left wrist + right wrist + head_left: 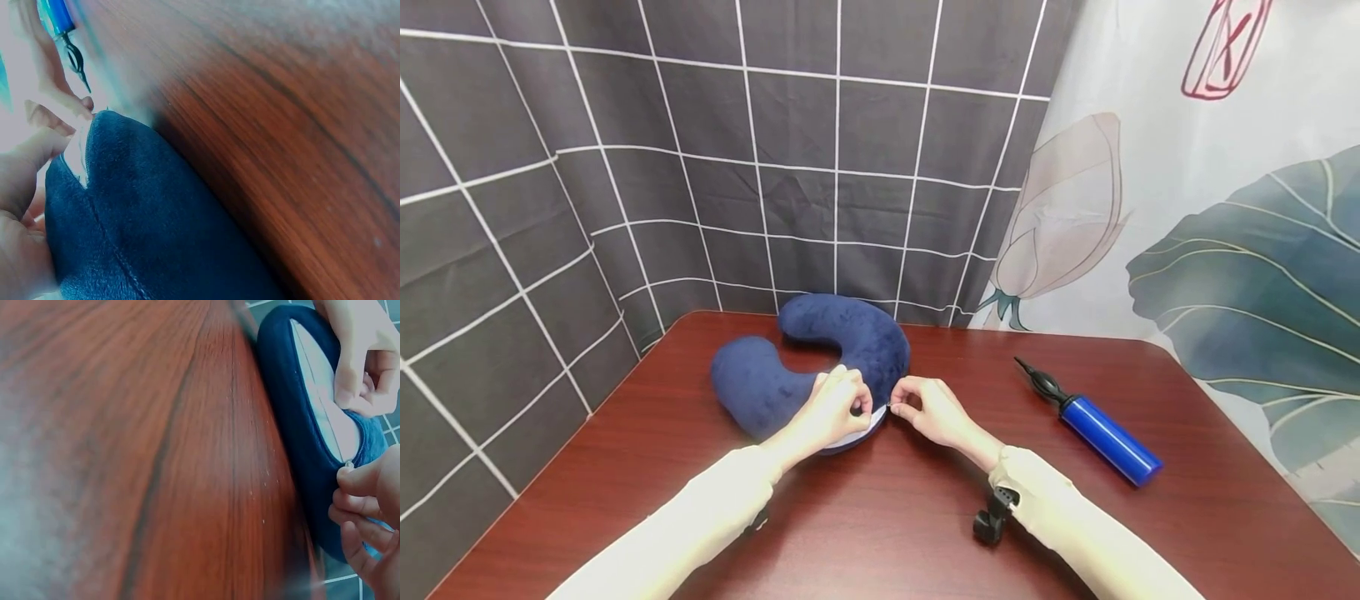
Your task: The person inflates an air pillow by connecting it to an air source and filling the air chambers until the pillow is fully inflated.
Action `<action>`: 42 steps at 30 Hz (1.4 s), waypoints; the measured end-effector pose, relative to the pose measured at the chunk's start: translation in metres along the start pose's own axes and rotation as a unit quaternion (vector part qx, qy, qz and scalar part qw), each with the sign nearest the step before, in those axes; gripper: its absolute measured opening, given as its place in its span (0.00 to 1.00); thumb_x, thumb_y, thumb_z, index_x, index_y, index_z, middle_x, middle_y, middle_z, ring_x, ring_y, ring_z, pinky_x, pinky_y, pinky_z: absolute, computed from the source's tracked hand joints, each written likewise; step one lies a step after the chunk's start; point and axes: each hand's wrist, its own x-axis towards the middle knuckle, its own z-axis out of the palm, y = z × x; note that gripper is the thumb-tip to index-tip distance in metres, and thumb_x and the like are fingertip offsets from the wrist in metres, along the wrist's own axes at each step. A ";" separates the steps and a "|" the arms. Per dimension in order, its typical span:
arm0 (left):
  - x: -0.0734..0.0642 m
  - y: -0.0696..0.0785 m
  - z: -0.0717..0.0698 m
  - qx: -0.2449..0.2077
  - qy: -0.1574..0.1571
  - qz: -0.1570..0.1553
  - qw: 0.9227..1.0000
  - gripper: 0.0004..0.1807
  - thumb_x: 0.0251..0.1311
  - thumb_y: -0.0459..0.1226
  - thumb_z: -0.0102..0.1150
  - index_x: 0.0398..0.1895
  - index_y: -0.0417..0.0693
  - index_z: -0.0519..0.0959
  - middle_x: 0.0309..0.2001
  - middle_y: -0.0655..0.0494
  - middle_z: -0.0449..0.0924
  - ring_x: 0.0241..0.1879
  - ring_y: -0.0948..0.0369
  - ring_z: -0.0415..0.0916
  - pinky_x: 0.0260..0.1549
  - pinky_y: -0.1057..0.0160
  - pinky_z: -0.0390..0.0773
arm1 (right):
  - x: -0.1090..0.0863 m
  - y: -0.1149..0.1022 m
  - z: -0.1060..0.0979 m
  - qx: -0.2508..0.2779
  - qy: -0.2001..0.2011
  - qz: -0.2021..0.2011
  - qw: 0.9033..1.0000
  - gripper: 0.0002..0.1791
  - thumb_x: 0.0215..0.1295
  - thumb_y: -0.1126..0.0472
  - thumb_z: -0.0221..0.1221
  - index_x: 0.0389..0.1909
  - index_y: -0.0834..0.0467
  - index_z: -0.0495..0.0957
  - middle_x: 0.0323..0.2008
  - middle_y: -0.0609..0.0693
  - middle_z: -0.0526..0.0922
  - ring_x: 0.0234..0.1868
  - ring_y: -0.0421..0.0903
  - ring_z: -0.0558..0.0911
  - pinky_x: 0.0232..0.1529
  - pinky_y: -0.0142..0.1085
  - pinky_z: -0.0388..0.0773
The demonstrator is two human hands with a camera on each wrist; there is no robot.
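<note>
A dark blue U-shaped neck pillow (868, 342) lies on the table, its outer seam facing me. The zipped opening along that seam is spread apart, and white inner fabric (319, 387) shows through it. With curled fingers, my left hand (835, 408) pinches the upper edge of the opening. At one end of the gap my right hand (931, 408) pinches the small zipper pull (349, 464) between thumb and forefinger. The left wrist view shows the blue plush side (156, 212) of the pillow close up, with both hands beyond it at the left.
A blue hand pump (1112, 440) with a black nozzle lies on the right of the reddish-brown wooden table (880, 533). Behind the table hang a dark grid-patterned curtain (790, 117) and a white floral one (1075, 275).
</note>
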 end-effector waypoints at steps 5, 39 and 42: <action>-0.002 0.000 0.000 0.001 -0.001 0.005 1.000 0.09 0.36 0.35 0.71 0.14 0.54 0.77 0.21 0.63 0.66 0.29 0.62 0.64 0.31 0.64 0.62 | -0.005 0.000 0.001 0.028 -0.012 0.008 1.000 0.07 0.59 0.65 0.66 0.27 0.51 0.79 0.25 0.43 0.81 0.30 0.35 0.77 0.36 0.31 0.76; -0.020 -0.019 -0.011 0.061 0.090 0.134 0.985 0.09 0.40 0.35 0.71 0.21 0.54 0.78 0.28 0.61 0.71 0.32 0.59 0.68 0.31 0.62 0.66 | 0.009 0.009 0.000 0.015 -0.014 -0.020 1.000 0.04 0.61 0.63 0.63 0.29 0.52 0.80 0.29 0.44 0.82 0.33 0.38 0.78 0.40 0.32 0.76; -0.016 -0.020 -0.011 0.036 0.084 0.146 0.985 0.09 0.41 0.34 0.70 0.21 0.53 0.78 0.27 0.61 0.71 0.31 0.60 0.69 0.31 0.63 0.65 | 0.011 0.013 0.000 0.018 -0.015 -0.012 1.000 0.04 0.62 0.64 0.63 0.29 0.52 0.80 0.29 0.45 0.82 0.33 0.38 0.78 0.40 0.31 0.76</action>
